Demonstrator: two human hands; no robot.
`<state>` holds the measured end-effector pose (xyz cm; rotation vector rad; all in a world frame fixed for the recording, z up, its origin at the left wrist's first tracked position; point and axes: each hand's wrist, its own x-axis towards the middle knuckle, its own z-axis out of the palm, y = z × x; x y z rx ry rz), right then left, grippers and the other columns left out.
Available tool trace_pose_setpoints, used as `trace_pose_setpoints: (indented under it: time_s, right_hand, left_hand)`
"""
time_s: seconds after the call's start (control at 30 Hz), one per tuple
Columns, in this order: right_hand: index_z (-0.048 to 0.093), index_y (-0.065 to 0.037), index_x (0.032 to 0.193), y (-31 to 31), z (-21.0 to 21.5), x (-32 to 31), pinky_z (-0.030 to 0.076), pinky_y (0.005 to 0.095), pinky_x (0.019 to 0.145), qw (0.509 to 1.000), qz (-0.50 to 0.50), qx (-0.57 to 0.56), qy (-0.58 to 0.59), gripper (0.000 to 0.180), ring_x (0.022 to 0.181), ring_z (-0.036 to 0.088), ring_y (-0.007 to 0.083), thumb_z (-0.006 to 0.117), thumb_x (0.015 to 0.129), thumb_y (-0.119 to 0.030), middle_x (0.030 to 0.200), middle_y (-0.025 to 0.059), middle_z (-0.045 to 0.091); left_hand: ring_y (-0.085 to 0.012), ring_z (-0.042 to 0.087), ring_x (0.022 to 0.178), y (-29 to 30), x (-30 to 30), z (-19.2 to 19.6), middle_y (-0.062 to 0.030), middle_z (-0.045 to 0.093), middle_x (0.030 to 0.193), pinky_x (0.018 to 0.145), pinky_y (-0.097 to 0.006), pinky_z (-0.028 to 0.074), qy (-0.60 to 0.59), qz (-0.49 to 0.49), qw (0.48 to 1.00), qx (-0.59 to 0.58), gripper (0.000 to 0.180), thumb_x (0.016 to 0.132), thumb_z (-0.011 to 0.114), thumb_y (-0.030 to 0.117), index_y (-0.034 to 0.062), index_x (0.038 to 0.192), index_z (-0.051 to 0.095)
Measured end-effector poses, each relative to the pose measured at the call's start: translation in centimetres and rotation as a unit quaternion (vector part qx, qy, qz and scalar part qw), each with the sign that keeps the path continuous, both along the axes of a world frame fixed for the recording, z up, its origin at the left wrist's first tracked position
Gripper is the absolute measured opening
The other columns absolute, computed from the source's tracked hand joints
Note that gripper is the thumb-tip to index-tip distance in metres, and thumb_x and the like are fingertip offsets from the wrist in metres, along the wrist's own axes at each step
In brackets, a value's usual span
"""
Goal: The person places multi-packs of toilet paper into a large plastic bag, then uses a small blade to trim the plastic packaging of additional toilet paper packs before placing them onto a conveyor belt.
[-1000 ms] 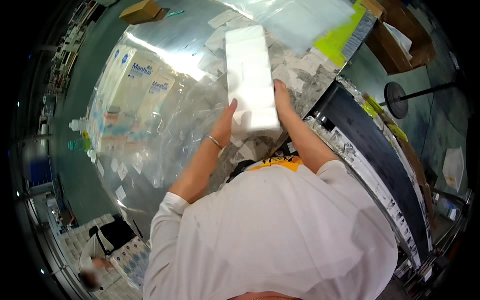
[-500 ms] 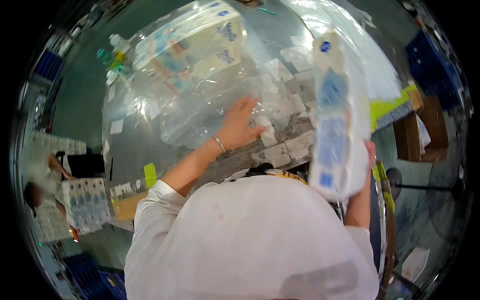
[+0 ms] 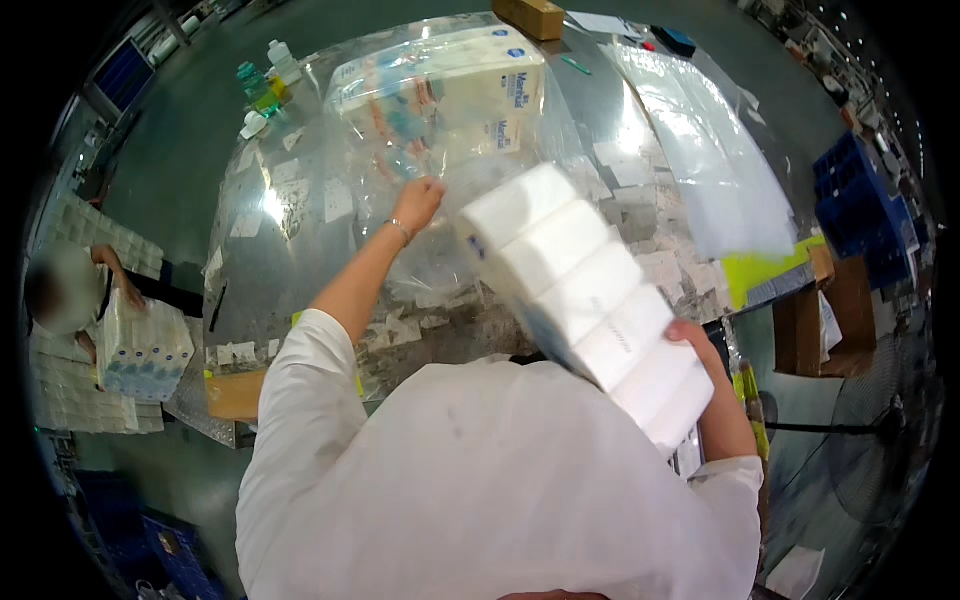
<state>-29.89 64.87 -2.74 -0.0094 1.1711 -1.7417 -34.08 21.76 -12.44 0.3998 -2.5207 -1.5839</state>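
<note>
A large clear plastic bag (image 3: pixel 440 250) lies on the table, its far part around white packs of tissues (image 3: pixel 450 85) with blue and orange print. My left hand (image 3: pixel 418 205) is closed on the bag's loose film, just nearer than those packs. At the right, my right hand (image 3: pixel 700 350) grips the near end of a long tissue multipack (image 3: pixel 590 275), a row of several white bundles in film. The multipack is held tilted over the table's front edge, its far end by the bag's near part. My right fingertips show on its side; the rest of the grip is hidden.
Flat plastic bags (image 3: pixel 710 150) are stacked on the table's right, near a brown box (image 3: pixel 530 18) at the back. Bottles (image 3: pixel 260 90) stand at the far left. A carton (image 3: pixel 850 310) and a fan (image 3: pixel 870 430) are at the right. At the left, a co-worker holds another multipack (image 3: pixel 145 350).
The tissue multipack has swung from upright at the right to a leftward slant toward the bag. My left hand has moved left and away from me, and its spread fingers have closed on the film.
</note>
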Motion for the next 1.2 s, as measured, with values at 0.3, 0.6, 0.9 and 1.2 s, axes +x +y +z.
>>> trace_pose_setpoints:
  time_s: [0.3, 0.6, 0.9, 1.2]
  right_hand:
    - [0.051, 0.003, 0.106, -8.2, -6.7, -4.9, 0.049, 0.0362, 0.071, 0.994, 0.065, 0.092, -0.007, 0.05, 0.079, 0.06, 0.027, 0.058, 0.069, -0.029, 0.093, 0.017, 0.059]
    - [0.05, -0.002, 0.11, -10.5, -7.1, -5.9, 0.047, 0.0379, 0.078, 0.988, -0.142, -0.051, -0.031, 0.053, 0.089, 0.057, 0.0264, 0.052, 0.071, -0.037, 0.1, 0.0147, 0.057]
    - [0.043, -0.002, 0.113, -22.8, -8.1, -9.7, 0.049, 0.0361, 0.074, 0.969, -0.228, -0.068, 0.071, 0.052, 0.091, 0.055, 0.0242, 0.06, 0.075, -0.033, 0.102, 0.0127, 0.053]
    - [0.03, -0.006, 0.129, -33.8, -10.6, -13.5, 0.036, 0.0409, 0.091, 0.663, -0.004, 0.291, 0.69, 0.066, 0.112, 0.042, 0.0355, 0.059, 0.073, -0.027, 0.121, 0.0213, 0.043]
  left_hand:
    - [-0.0108, 0.041, 0.05, 6.4, 6.3, 13.6, -0.0023, 0.045, 0.056, 0.048, -0.026, 0.037, 0.14, -0.062, 0.966, -0.207, 0.024, 0.079, 0.06, 0.02, 0.0043, 0.096, 0.059]
    - [-0.0229, 0.055, 0.064, 1.4, 13.5, 6.3, -0.0092, 0.054, 0.075, 0.056, -0.03, 0.043, 0.195, 0.018, 0.921, -0.336, 0.019, 0.074, 0.061, 0.01, 0.0062, 0.093, 0.057]
    - [-0.012, 0.042, 0.05, 4.7, 14.2, 8.6, -0.0048, 0.045, 0.059, 0.048, -0.024, 0.036, 0.211, 0.045, 0.97, -0.11, 0.018, 0.077, 0.059, 0.007, 0.0068, 0.094, 0.057]
    - [-0.0103, 0.037, 0.05, 4.1, 13.8, 8.0, -0.002, 0.041, 0.057, 0.048, -0.023, 0.034, 0.18, 0.046, 0.983, 0.011, 0.018, 0.076, 0.058, 0.006, 0.0068, 0.094, 0.057]
